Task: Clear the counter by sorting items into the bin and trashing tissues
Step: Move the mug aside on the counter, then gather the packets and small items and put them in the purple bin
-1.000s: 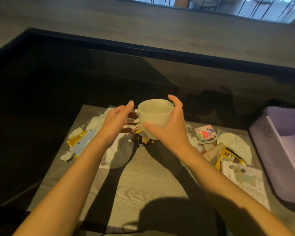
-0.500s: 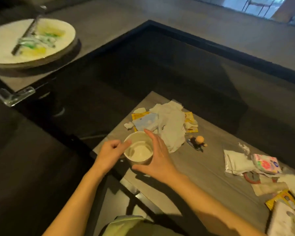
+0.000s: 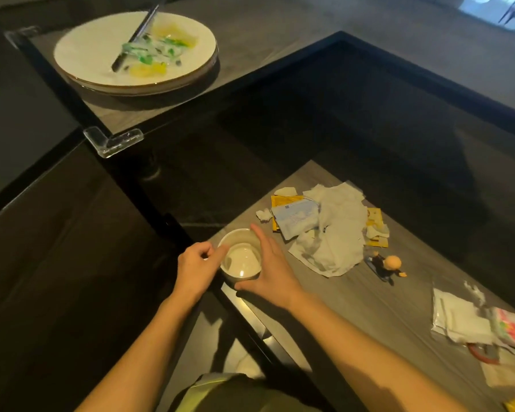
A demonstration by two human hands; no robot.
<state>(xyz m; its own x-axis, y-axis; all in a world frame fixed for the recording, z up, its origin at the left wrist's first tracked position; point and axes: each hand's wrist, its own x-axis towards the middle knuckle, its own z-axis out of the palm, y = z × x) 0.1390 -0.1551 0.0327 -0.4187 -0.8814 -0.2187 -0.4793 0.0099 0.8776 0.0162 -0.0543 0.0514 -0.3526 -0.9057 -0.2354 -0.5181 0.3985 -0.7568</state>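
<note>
A cup (image 3: 241, 257) is seen just left of the frame's centre, at the near-left corner of the table (image 3: 369, 307), flanked by the left hand (image 3: 195, 270) and right hand (image 3: 269, 272). Up and to its right, crumpled tissues (image 3: 335, 233) are piled over packets (image 3: 295, 218). A small figurine (image 3: 387, 264) is placed right of that pile. More wrappers (image 3: 464, 319) are gathered at the right edge. A plate (image 3: 81, 55) with chopsticks (image 3: 137, 32) on it is found at upper left.

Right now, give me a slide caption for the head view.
Both hands, left hand and right hand, cradle a cream ceramic cup at the grey wooden counter's corner beside crumpled white tissues.
</note>
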